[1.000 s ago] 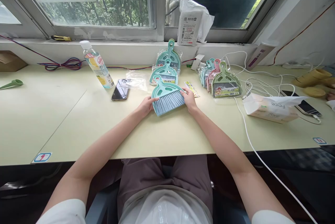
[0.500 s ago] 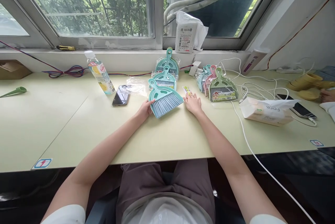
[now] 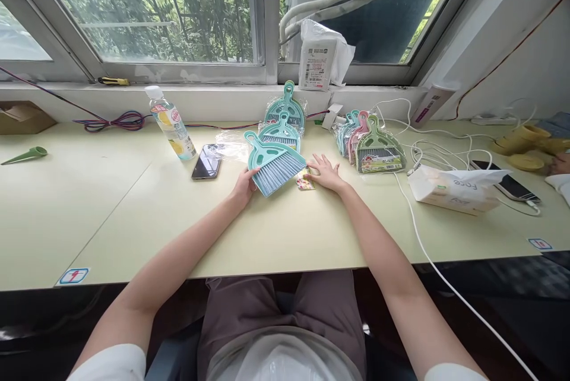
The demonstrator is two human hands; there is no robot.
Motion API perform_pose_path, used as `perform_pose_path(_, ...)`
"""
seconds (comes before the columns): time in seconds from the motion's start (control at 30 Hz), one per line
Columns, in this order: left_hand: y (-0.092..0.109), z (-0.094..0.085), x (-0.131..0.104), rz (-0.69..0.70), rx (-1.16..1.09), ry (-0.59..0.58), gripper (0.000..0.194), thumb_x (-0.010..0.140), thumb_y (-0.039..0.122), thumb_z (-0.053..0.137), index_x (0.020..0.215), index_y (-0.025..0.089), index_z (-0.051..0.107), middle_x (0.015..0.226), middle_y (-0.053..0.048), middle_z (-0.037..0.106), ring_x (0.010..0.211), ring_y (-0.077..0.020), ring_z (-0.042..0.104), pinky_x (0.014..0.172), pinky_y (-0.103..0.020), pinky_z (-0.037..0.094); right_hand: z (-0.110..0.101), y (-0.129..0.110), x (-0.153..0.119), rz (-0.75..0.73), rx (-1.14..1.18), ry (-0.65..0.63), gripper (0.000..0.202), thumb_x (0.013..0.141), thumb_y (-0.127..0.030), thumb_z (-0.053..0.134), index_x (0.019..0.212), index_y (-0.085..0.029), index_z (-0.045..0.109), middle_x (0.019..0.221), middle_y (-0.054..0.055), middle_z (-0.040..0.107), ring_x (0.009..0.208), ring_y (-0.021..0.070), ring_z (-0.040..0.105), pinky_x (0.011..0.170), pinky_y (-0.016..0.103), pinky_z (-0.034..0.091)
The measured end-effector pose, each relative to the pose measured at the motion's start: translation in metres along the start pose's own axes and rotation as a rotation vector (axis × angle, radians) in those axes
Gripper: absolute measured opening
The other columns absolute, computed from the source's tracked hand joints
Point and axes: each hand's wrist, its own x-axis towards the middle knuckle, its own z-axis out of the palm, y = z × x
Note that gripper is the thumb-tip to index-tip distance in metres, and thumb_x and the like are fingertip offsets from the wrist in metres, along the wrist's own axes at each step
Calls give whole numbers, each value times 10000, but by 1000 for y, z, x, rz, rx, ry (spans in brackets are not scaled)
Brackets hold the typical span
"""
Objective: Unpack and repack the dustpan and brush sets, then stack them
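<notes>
My left hand [image 3: 244,187] grips the left edge of a teal dustpan and brush set [image 3: 276,168], its bristles facing down and right. To its right, my right hand [image 3: 325,173] has its fingers spread, with the thumb side on a small colourful card [image 3: 305,180] lying on the table. Behind the held set stand two more teal sets in clear wrap, the nearer one [image 3: 282,126] and a farther one [image 3: 288,98]. Several wrapped sets lean together on the right, a green one [image 3: 380,152] in front.
A phone [image 3: 206,162], a bottle [image 3: 171,126] and clear plastic film [image 3: 230,148] are on the left of the table [image 3: 285,238]. Tissues [image 3: 457,189], white cables and another phone [image 3: 506,181] lie right. Part of another person's hand [image 3: 560,163] shows at the right edge.
The small card has moved toward the table's front and left, beside the bristles. My right hand's fingers have spread. The held set has shifted slightly left and tilted.
</notes>
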Motion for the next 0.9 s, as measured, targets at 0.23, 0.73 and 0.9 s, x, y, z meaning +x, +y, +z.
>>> perform_pose_path(0.23, -2, -1, 2, 25, 25, 36, 306, 665, 299, 696, 925, 181, 585, 824, -2, 614, 650, -100, 570, 492, -189, 427, 7, -10, 0, -19, -4, 213, 250, 837, -466, 548, 946, -300, 700, 1526, -11, 286, 1432, 296, 103, 1035, 711, -45)
perform_pose_path(0.73, -4, 2, -7, 140, 156, -55, 582, 638, 276, 767, 1143, 209, 485, 1071, -56, 624, 930, -183, 629, 757, -317, 549, -5, -70, -28, 4, 1149, 617, 548, 845, -606, 408, 1243, -238, 493, 1154, 78, 614, 1003, 185, 626, 805, 333, 528)
perform_pose_path(0.9, -4, 4, -8, 118, 185, -76, 585, 638, 281, 764, 1150, 206, 491, 1075, -62, 636, 967, -204, 628, 765, -319, 545, 7, -86, -34, -82, 1027, 482, 463, 829, -509, 499, 1199, -235, 539, 1265, 87, 570, 1140, 190, 557, 900, 328, 495)
